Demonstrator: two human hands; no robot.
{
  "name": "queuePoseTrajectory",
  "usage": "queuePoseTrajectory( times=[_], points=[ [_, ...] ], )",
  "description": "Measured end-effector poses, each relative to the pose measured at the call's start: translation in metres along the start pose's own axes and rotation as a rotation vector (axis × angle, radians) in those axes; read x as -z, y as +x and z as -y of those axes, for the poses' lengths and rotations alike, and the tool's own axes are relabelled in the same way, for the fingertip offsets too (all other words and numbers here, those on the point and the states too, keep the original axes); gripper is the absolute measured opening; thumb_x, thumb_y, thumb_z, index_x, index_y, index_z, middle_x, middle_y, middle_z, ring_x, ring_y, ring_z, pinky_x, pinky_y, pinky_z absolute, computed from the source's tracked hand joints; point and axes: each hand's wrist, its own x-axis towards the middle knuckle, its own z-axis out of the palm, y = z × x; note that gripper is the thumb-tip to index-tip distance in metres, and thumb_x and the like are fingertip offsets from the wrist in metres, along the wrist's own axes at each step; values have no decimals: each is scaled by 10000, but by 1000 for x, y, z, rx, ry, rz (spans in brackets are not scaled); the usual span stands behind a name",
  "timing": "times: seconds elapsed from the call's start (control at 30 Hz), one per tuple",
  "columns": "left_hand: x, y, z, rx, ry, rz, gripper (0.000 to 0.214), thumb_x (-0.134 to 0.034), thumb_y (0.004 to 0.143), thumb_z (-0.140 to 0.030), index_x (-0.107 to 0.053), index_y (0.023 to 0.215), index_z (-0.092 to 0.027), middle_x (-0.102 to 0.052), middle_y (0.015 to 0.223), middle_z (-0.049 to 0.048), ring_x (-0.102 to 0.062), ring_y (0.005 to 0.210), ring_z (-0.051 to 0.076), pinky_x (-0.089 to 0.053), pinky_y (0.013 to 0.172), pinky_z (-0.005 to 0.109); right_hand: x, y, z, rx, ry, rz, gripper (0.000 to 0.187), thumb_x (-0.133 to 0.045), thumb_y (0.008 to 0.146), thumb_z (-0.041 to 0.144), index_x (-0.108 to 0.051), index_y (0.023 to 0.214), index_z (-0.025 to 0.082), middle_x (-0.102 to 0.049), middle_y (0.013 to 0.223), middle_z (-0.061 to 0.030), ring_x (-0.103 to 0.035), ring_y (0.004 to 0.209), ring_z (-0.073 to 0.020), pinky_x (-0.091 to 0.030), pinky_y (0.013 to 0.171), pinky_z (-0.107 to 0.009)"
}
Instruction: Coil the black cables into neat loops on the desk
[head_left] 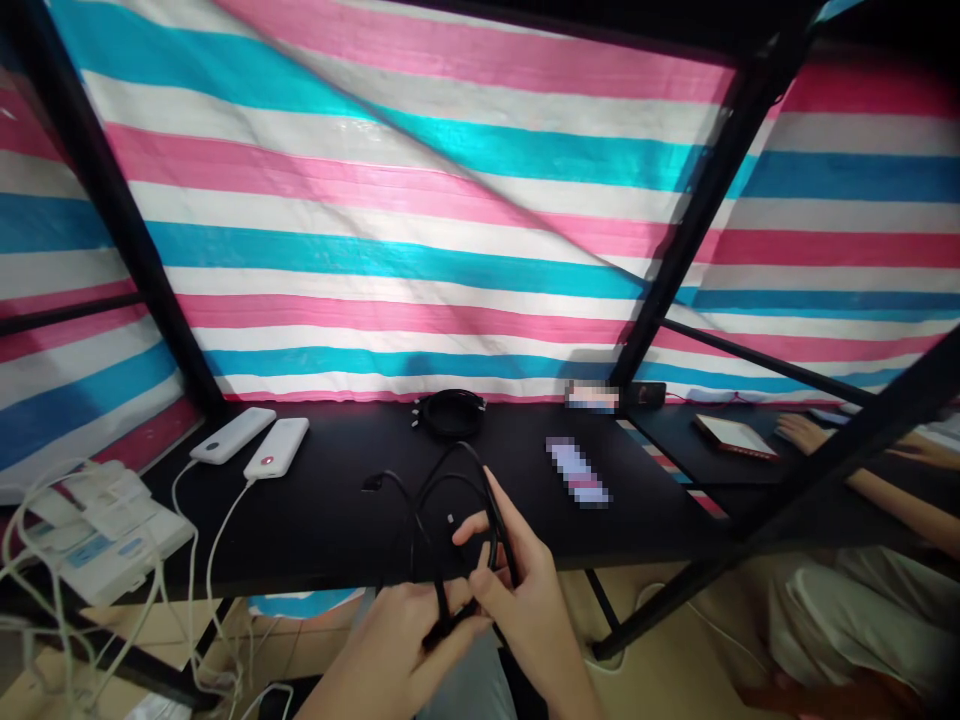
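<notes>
**Bench inventory: desk, power gear, backdrop**

Black laminate desk (pixel 322 525) carries two white rounded power banks (pixel 232 435) (pixel 276 448), side by side at left, white cords trailing off the edge. A tight coil of black cable (pixel 450 413) sits at the back. Phone-shaped object (pixel 577 472), blurred, lies right of centre. White multi-socket power strip (pixel 112 540) sits lower left. Black metal frame (pixel 705 200) stands before a pink, white and blue striped tarpaulin (pixel 390 260). A tablet (pixel 735 436) lies on the next desk.

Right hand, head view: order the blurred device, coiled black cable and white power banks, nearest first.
From the right hand:
1. Blurred device, ahead-right.
2. Coiled black cable, desk's back edge.
3. White power banks, left; too close to rank.
</notes>
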Motion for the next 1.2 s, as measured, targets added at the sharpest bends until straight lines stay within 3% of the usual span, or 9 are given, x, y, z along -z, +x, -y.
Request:
queuePoseTrajectory(
  times=[0.1,0.27,0.37,0.47,0.67,0.93,1.03,1.1,1.2],
  points=[
    [-1,4,8,62,94,40,208,-628,693,-252,-613,487,-227,-569,436,3,-476,378,148,-271,428,243,-1,-2,0,-41,-133,-46,925,-726,620,232,-290,1436,240,-609,822,18,-422,510,-65,-391,471,-200],
    [4,9,31,169,351,135,158,-594,697,-251,-649,554,-218,-656,555,54,-621,515,206,-258,472,250,-8,0,-1,-26,-341,-121,1026,-753,558,265,-247,1451,260,-635,854,7,-489,509,-84,-404,461,-210],
    [5,10,41,164,423,34,160,-611,659,-257,-616,502,-228,-591,471,25,-574,443,184,-230,462,248,-12,4,-6,-23,-424,-151,1031,-758,547,292,-256,1448,269,-645,899,-8,-514,511,-91,-427,488,-228],
    [12,14,48,152,438,-10,214,-638,640,-324,-580,456,-232,-526,419,0,-527,410,162,-218,452,236,-16,10,-14,-53,-402,-139,954,-710,599,259,-268,1444,249,-651,891,-7,-471,466,-70,-427,487,-226],
    [30,21,54,159,543,143,319,-692,635,-480,-588,485,-218,-569,509,0,-497,463,128,-177,454,221,-20,25,-22,-58,-203,-154,743,-562,697,141,-349,1408,180,-656,849,-7,-378,462,-48,-393,468,-191],
    [17,9,48,153,160,139,432,-524,839,-389,-484,475,-161,-424,483,-34,-380,485,84,-243,504,220,-11,18,-18,-59,43,-79,592,-552,826,275,-392,1395,250,-661,1020,-65,-356,431,-33,-353,390,-181],
    [17,8,45,219,-4,100,432,-426,887,-425,-569,575,-163,-373,441,-47,-359,445,77,-267,490,212,-7,17,-16,-104,105,-27,590,-563,838,342,-385,1398,282,-651,1063,-84,-354,403,-20,-350,370,-183],
    [18,9,44,261,-161,-7,434,-375,905,-450,-627,708,-157,-358,412,-59,-341,404,72,-275,460,203,-4,18,-17,-109,96,-11,596,-569,839,349,-376,1400,298,-649,1080,-91,-356,397,-19,-352,362,-184],
    [21,12,46,291,-354,-293,416,-377,903,-482,-624,927,-148,-387,412,-67,-320,373,65,-248,404,186,2,20,-17,-66,53,-67,592,-570,841,323,-372,1399,314,-653,1082,-85,-336,403,-19,-352,362,-178]
  ],
)
